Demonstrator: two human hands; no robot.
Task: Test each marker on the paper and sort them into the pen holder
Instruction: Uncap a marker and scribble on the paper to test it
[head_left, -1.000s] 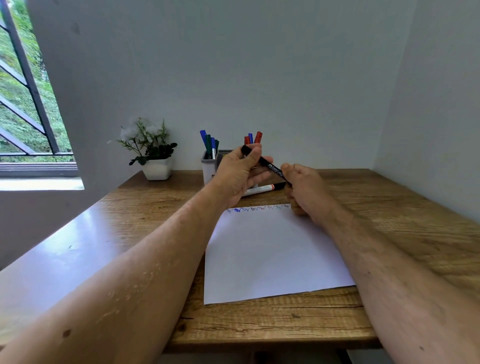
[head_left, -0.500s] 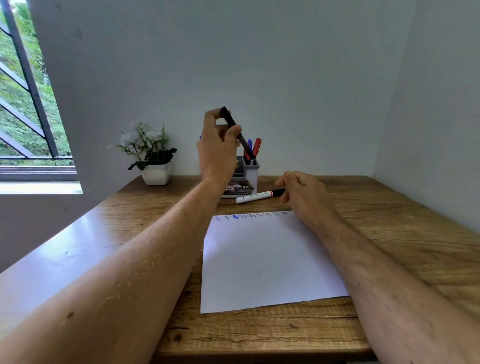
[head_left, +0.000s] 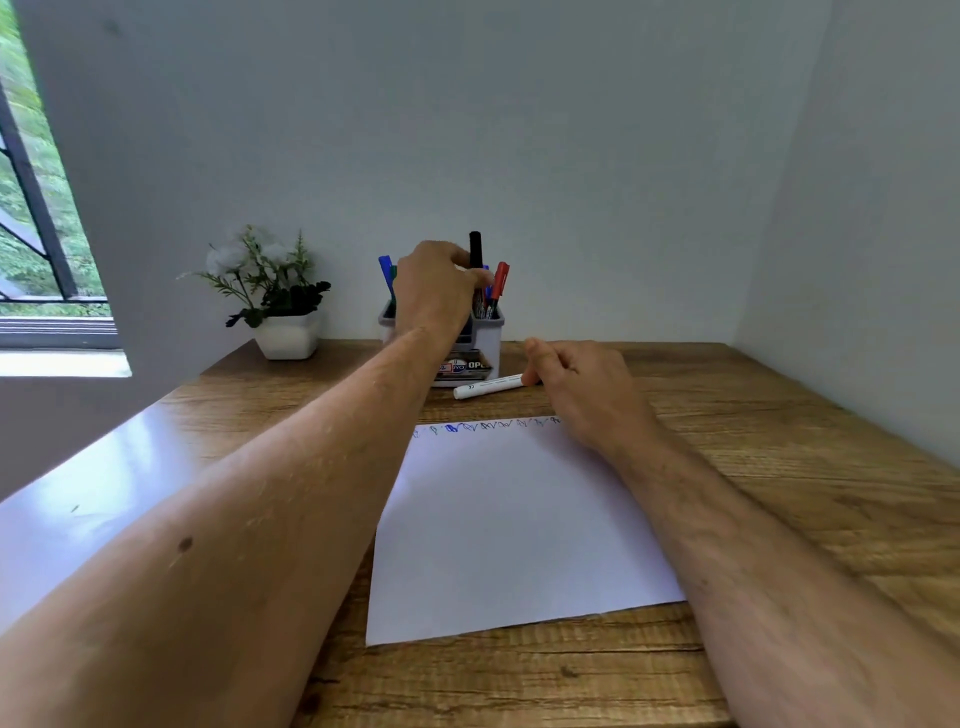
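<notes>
Lowering an upright black marker (head_left: 475, 249) into the grey plastic pen holder (head_left: 488, 332) at frame centre, the left hand (head_left: 434, 291) pinches its barrel. Blue, green and red markers already stand inside. Just right, the right hand's (head_left: 576, 384) curled fingers touch the last white-barrelled marker (head_left: 488, 386), untested, beyond the scribbled white paper sheet (head_left: 509, 519).

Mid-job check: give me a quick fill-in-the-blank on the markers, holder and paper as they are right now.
The left hand holds a ____ marker upright over the pen holder.
The white marker lies on the ____, touched by the right hand.
Test scribbles run along the paper's ____ edge.
The potted plant stands ____ of the holder.

Missing: black; table; far; left
</notes>
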